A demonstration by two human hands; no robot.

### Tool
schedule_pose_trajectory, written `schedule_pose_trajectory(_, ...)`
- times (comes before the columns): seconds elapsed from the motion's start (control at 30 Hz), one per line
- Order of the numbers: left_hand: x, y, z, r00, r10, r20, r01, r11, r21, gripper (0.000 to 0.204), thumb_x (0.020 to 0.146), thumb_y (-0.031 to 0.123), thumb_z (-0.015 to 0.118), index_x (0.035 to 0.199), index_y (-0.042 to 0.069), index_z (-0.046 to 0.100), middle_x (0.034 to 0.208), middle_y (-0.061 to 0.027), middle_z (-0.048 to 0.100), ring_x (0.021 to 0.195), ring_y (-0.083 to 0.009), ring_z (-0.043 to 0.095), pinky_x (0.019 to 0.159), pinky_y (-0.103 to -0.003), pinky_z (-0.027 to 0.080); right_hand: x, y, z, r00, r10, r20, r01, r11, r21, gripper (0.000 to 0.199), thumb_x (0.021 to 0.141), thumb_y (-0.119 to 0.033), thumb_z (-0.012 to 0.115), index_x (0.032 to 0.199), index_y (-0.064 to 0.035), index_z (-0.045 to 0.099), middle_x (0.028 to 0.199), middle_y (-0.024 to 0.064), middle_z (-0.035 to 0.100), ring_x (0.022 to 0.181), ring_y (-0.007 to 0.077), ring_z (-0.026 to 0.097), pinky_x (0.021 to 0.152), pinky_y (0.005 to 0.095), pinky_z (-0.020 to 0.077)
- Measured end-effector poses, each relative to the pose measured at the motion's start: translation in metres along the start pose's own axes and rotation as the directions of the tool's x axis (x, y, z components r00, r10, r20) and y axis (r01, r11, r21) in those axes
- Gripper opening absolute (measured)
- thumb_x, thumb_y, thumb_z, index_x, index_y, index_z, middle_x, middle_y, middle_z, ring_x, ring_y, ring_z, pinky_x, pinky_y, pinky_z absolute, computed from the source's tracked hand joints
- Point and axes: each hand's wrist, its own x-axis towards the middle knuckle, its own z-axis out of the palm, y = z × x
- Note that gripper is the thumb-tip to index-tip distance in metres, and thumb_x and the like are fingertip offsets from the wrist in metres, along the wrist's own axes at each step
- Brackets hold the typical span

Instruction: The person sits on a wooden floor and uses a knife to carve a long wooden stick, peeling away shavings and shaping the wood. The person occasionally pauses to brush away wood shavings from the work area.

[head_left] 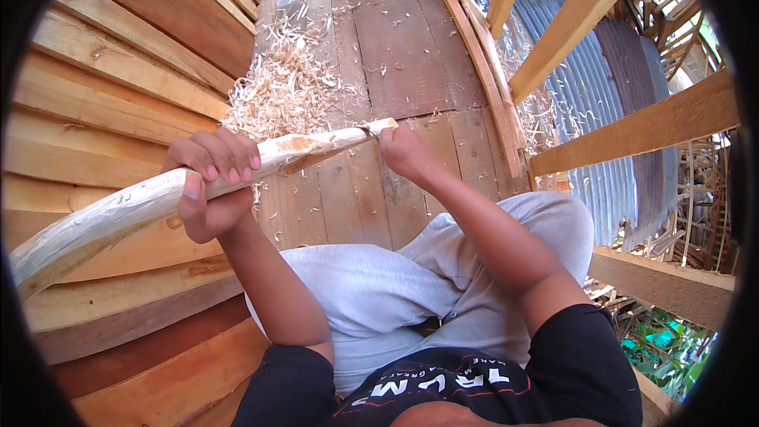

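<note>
A long, pale, curved stick of peeled wood (118,209) runs from the left rim across in front of me, tilting up toward the middle. My left hand (212,182) is wrapped round it, thumb on the near side and fingers over the top. Close to the stick's narrow right end, my right hand (403,152) is closed in a fist. A small dark edge shows on the wood beside that fist, but what the fingers hold is hidden. Between the hands, the stick has a freshly cut, yellowish patch.
Curled wood shavings (288,91) lie heaped on the plank floor (395,39) beyond the stick, near a small clear container (288,6). Stacked boards (103,142) form the left side. To the right stand wooden rails (640,122), with corrugated metal sheets (589,103) beyond. My crossed legs are below.
</note>
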Motion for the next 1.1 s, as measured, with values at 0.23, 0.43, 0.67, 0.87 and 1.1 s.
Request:
schedule_pose_trajectory(0.23, -0.009, 0.005, 0.000, 0.999, 0.007, 0.032, -0.007, 1.000, -0.005, 0.017, 0.086, 0.020, 0.050, 0.079, 0.006, 0.044, 0.067, -0.0088, 0.047, 0.059, -0.0180, 0.047, 0.060, -0.034, 0.043, -0.043, -0.059, -0.022, 0.986, -0.126, 0.107, 0.133, 0.989, -0.068, 0.052, 0.095, -0.029, 0.031, 0.085, 0.0114, 0.063, 0.093, 0.0348, 0.061, 0.088, 0.0500, 0.060, 0.082, 0.0536, 0.0460)
schedule_pose_trajectory(0.43, 0.002, 0.000, 0.009, 0.994, 0.007, 0.106, -0.006, 1.000, -0.012, 0.017, 0.085, 0.018, 0.055, 0.080, 0.004, 0.047, 0.069, -0.0095, 0.050, 0.060, -0.0183, 0.049, 0.062, -0.035, 0.046, 0.024, 0.043, 0.010, 0.993, -0.098, -0.059, 0.090, 0.988, -0.124, 0.047, 0.095, -0.027, 0.033, 0.088, 0.0061, 0.065, 0.094, 0.0295, 0.064, 0.085, 0.0467, 0.062, 0.081, 0.0536, 0.0472)
schedule_pose_trajectory(0.67, -0.006, 0.003, 0.008, 0.986, 0.007, 0.164, -0.011, 1.000, 0.025, 0.015, 0.084, 0.020, 0.052, 0.081, 0.006, 0.046, 0.068, -0.0071, 0.049, 0.060, -0.0178, 0.049, 0.060, -0.033, 0.044, -0.044, -0.074, -0.029, 0.989, -0.081, 0.120, 0.089, 0.994, -0.061, 0.056, 0.096, -0.033, 0.031, 0.085, 0.0113, 0.064, 0.093, 0.0385, 0.059, 0.090, 0.0517, 0.059, 0.083, 0.0527, 0.0456)
schedule_pose_trajectory(0.87, -0.002, 0.000, 0.002, 0.997, 0.021, 0.081, -0.018, 0.999, -0.036, 0.017, 0.084, 0.019, 0.054, 0.078, 0.005, 0.047, 0.068, -0.0081, 0.050, 0.058, -0.0179, 0.050, 0.060, -0.035, 0.046, -0.003, -0.004, 0.000, 0.999, -0.002, 0.036, 0.002, 1.000, 0.004, 0.052, 0.093, -0.034, 0.034, 0.094, 0.0083, 0.065, 0.098, 0.0329, 0.062, 0.095, 0.0464, 0.060, 0.085, 0.0502, 0.0469)
schedule_pose_trajectory(1.1, -0.006, 0.004, 0.003, 0.996, 0.028, 0.086, -0.026, 0.999, -0.023, 0.017, 0.084, 0.019, 0.054, 0.078, 0.005, 0.046, 0.067, -0.0082, 0.050, 0.058, -0.0180, 0.049, 0.060, -0.034, 0.046, -0.054, -0.076, -0.035, 0.992, -0.068, 0.109, 0.074, 0.996, -0.052, 0.051, 0.094, -0.032, 0.033, 0.088, 0.0070, 0.066, 0.095, 0.0332, 0.062, 0.094, 0.0460, 0.061, 0.086, 0.0514, 0.0463)
